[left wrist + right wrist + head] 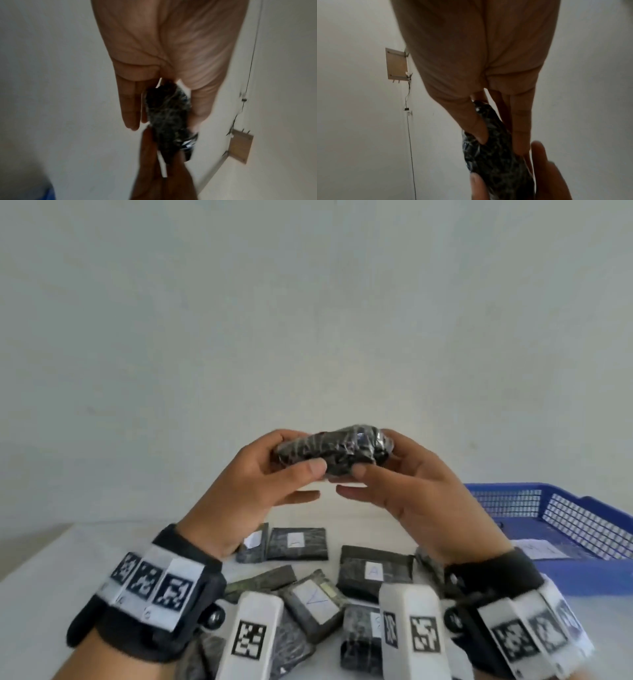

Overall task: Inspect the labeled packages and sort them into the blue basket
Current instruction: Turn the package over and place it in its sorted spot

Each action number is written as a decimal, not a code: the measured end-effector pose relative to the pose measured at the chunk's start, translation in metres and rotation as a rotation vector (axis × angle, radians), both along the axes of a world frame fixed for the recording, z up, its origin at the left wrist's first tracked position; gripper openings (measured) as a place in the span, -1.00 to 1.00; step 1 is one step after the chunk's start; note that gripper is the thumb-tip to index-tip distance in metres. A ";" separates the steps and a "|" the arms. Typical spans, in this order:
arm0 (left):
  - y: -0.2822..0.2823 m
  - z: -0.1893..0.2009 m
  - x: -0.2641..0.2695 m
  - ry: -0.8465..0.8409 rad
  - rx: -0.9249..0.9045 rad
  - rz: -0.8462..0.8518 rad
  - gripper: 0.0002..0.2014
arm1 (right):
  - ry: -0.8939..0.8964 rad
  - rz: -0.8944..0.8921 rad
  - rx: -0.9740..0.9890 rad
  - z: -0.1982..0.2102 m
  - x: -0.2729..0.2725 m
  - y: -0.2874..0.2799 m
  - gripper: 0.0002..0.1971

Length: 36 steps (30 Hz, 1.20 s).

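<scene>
I see both hands up over the table (41, 570): left hand (253, 491) and right hand (414, 494) each pinch an end of one black wrapped package (334, 451). Other labeled packages (375, 571) lie below; blue basket (582, 522) sits right.

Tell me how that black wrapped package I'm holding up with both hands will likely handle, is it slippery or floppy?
The package is wrapped in glossy, crinkled film, so it may be somewhat slippery. It keeps its bulging shape pinched between the left hand and right hand, so it is probably firm rather than floppy. Pinching alone carries it, so it seems light.
</scene>
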<state>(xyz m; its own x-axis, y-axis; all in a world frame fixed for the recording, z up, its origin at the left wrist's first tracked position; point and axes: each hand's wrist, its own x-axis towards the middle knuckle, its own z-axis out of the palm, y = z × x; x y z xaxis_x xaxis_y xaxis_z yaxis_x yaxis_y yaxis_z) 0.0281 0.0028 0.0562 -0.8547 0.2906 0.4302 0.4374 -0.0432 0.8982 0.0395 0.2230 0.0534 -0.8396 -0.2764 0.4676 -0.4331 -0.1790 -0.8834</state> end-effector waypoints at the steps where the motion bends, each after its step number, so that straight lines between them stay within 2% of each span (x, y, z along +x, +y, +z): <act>1: -0.007 -0.003 0.008 -0.013 0.005 -0.011 -0.51 | -0.022 0.033 0.003 -0.006 0.005 -0.003 -0.61; 3: -0.020 -0.011 0.019 0.049 -0.071 0.046 -0.60 | -0.062 0.054 0.052 -0.015 0.011 -0.005 -0.60; 6: -0.037 -0.021 0.026 0.176 -0.212 0.140 -0.53 | -0.160 0.072 0.022 -0.022 0.018 -0.011 -0.56; 8: -0.041 -0.028 0.026 0.189 -0.236 0.168 -0.48 | -0.153 0.060 0.018 -0.024 0.018 -0.022 -0.62; 10: -0.041 -0.032 0.024 0.196 -0.261 0.212 -0.44 | -0.110 -0.010 0.015 -0.027 0.014 -0.030 -0.60; 12: -0.040 -0.035 0.022 0.108 -0.166 0.146 -0.39 | -0.103 -0.058 -0.049 -0.030 0.010 -0.034 -0.53; 14: -0.038 -0.037 0.020 -0.047 0.045 0.028 -0.37 | -0.112 -0.097 -0.099 -0.031 0.009 -0.031 -0.50; 16: -0.036 -0.035 0.022 -0.166 0.183 -0.002 -0.47 | -0.107 -0.130 -0.057 -0.030 0.012 -0.028 -0.51; 18: -0.034 -0.035 0.022 -0.180 0.182 0.019 -0.57 | -0.062 -0.175 0.073 -0.032 0.015 -0.026 -0.59; 20: -0.032 -0.036 0.021 -0.139 0.203 0.063 -0.62 | -0.044 -0.197 0.105 -0.034 0.016 -0.028 -0.59; 22: -0.032 -0.039 0.020 -0.074 0.216 0.125 -0.68 | -0.073 -0.202 0.030 -0.035 0.015 -0.033 -0.54; 25: -0.027 -0.047 0.022 -0.019 0.200 0.197 -0.72 | -0.098 -0.195 -0.017 -0.039 0.012 -0.044 -0.58; 28: -0.023 -0.050 0.022 -0.048 0.208 0.206 -0.74 | -0.087 -0.230 -0.093 -0.042 0.011 -0.050 -0.62; 31: -0.022 -0.050 0.022 -0.093 0.200 0.166 -0.69 | -0.080 -0.227 -0.123 -0.041 0.011 -0.048 -0.72; 36: -0.022 -0.051 0.022 -0.040 0.183 0.209 -0.80 | -0.129 -0.192 -0.156 -0.040 0.014 -0.052 -0.77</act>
<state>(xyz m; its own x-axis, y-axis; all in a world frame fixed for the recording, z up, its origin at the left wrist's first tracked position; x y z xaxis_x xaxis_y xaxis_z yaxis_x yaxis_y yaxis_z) 0.0505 -0.0187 0.0049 -0.9054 0.0271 0.4236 0.4178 -0.1193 0.9007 0.0539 0.1713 0.0137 -0.9249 -0.0395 0.3782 -0.3583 -0.2423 -0.9016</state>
